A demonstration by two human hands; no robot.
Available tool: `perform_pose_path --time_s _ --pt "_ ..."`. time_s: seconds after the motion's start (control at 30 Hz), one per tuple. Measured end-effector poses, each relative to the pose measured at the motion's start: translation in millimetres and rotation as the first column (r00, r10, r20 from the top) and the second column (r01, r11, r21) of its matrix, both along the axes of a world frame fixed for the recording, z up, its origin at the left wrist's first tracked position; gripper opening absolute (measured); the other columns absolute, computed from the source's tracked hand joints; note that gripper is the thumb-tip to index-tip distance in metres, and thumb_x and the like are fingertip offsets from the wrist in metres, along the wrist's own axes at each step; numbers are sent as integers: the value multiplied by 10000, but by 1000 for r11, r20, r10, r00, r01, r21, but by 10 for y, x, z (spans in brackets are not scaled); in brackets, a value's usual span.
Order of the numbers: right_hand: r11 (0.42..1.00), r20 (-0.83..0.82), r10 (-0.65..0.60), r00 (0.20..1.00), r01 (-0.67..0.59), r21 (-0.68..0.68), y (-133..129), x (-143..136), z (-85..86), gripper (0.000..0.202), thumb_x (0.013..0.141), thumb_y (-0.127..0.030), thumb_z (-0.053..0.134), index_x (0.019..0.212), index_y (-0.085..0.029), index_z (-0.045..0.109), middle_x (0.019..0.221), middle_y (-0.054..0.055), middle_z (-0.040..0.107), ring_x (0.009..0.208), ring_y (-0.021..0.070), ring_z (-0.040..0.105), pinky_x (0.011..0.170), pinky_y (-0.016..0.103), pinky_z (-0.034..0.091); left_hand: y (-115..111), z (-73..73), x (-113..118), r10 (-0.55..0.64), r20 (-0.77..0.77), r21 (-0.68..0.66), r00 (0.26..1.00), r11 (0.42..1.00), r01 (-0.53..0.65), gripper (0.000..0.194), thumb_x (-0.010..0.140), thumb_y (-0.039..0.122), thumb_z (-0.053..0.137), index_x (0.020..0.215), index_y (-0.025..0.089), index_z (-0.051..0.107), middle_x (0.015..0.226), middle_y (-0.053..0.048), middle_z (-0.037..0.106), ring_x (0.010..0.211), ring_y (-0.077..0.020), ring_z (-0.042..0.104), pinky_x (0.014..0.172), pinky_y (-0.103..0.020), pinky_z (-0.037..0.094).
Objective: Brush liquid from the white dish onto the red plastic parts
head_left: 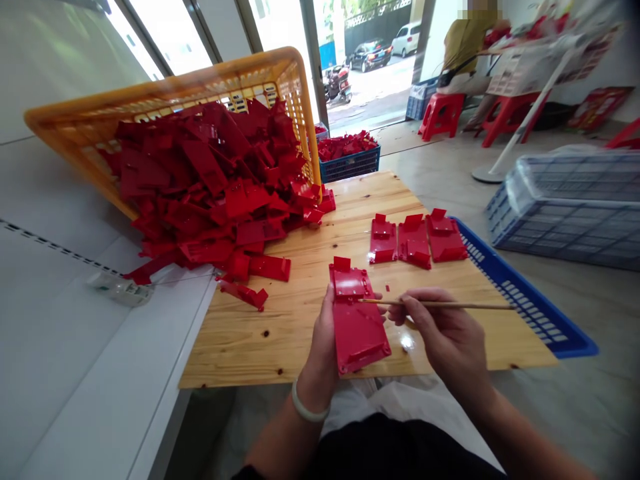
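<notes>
Head view shows both your hands at work near the front edge of the wooden table [300,350]. Your left hand [324,330] is holding a red plastic panel [357,330] by its left side, with fingers showing also at its right edge. Your right hand [453,337] has a narrow pinch on a thin wooden stick [450,305], which lies almost level, its tip at the lower edge of the raised section on the panel. I cannot tell if the tip is touching or stands just above.

For good work here, I think you should support the panel firmly from below, so that it does not turn under the tip. Guide the stick with small finger movements, rather than with the whole arm, and press only lightly, because the thin flaps could probably bend. It may help to tilt the panel a little, since its shine can hide small details.

Take care also with the long free end of the stick, which points to your right. Three similar panels [413,243] lie side by side farther away, and a small red fragment [387,288] lies just beside your panel.
</notes>
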State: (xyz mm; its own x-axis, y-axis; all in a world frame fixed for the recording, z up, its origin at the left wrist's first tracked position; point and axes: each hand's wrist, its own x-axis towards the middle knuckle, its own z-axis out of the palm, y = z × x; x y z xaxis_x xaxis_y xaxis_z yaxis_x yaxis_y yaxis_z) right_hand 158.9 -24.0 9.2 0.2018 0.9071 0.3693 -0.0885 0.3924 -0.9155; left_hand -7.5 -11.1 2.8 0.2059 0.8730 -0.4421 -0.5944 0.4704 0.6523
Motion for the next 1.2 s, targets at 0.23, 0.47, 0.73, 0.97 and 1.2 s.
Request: perform_pose_path --time_s 0.23,0.47,0.73,0.97,1.2 --pt "1000 28 24 999 -24 -4 24 -11 -43 214 1030 -424 745 997 -213 744 766 30 778 643 173 758 605 259 659 -11 -28 77 113 3 -88 994 990 -112 678 1000 697 585 1199 81 787 900 -155 817 702 -255 745 744 -355 602" --pt "1000 69 17 997 -17 1 18 -11 -33 199 1037 -407 732 999 -212 748 773 33 778 647 170 749 605 261 654 -29 31 132 247 -81 -60 966 966 -252 566 1001 604 657 1227 99 778 985 -141 829 796 -240 771 834 -336 612" --pt "1000 88 -16 996 15 10 -17 25 -83 149 1051 -369 723 1030 -226 759 821 31 793 698 187 781 632 274 667 -36 27 146 227 -97 -28 969 973 -231 573 980 642 659 1068 98 816 955 -155 829 787 -270 774 823 -362 602" --pt "998 138 -28 990 20 59 -32 41 -112 96 1056 -323 716 1069 -237 756 844 22 796 712 182 790 661 272 665 -53 79 173 156 -96 67 983 986 -150 676 993 683 599 1064 54 835 1033 -201 834 932 -320 793 884 -370 601" --pt "993 335 -56 940 16 121 -15 90 -95 91 1075 -319 679 1075 -246 732 840 22 789 734 199 785 680 309 645 -73 58 177 218 -270 105 938 975 -197 619 989 693 611 1048 120 839 1055 -152 842 909 -287 782 848 -342 596"
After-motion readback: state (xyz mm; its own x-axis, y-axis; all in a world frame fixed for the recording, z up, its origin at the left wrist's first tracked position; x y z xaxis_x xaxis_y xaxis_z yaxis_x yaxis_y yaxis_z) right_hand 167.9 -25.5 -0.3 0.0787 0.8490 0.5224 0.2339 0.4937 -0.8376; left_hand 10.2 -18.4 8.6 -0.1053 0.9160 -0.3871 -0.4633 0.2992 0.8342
